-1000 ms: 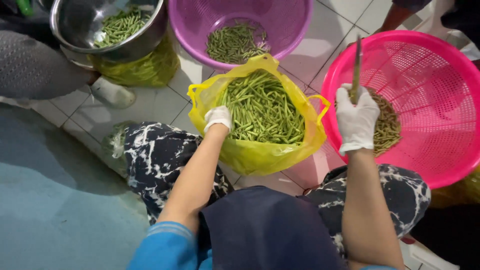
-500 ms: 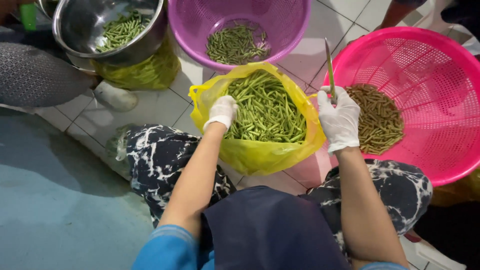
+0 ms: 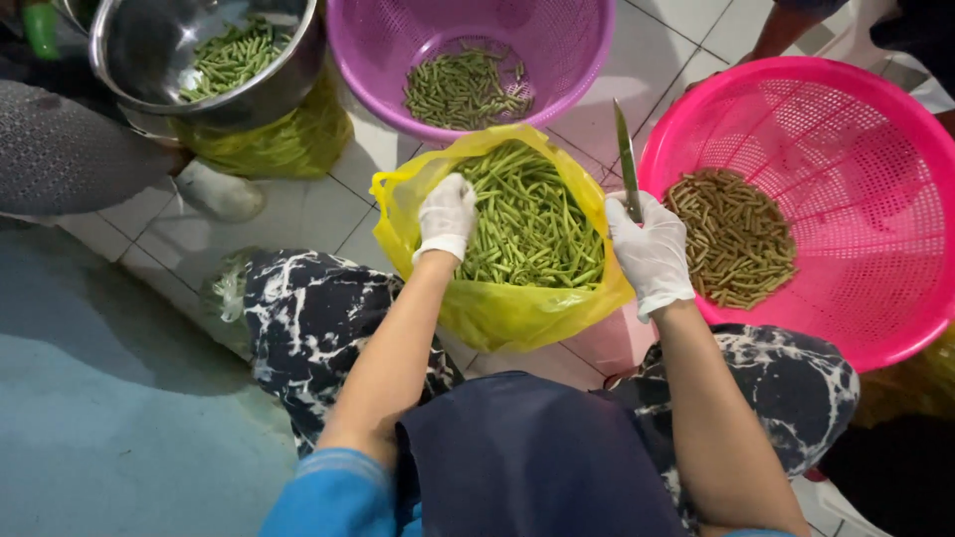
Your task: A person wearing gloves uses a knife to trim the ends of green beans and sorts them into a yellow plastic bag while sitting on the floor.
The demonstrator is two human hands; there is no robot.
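While the gloved left hand (image 3: 446,214) curled loosely into green beans (image 3: 527,224) filling a yellow plastic bag (image 3: 497,308), the gloved right hand (image 3: 652,249) gripped an upright knife (image 3: 627,159).

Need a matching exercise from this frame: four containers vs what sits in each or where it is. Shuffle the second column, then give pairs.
Things:
1. yellow bag
2. pink basket
3. purple basket
4. steel bowl

States:
A. top left, green pieces inside
B. holds brownish cut pieces
C. left hand reaches into it
D. top centre, small pile of green pieces

Pairs: 1-C, 2-B, 3-D, 4-A
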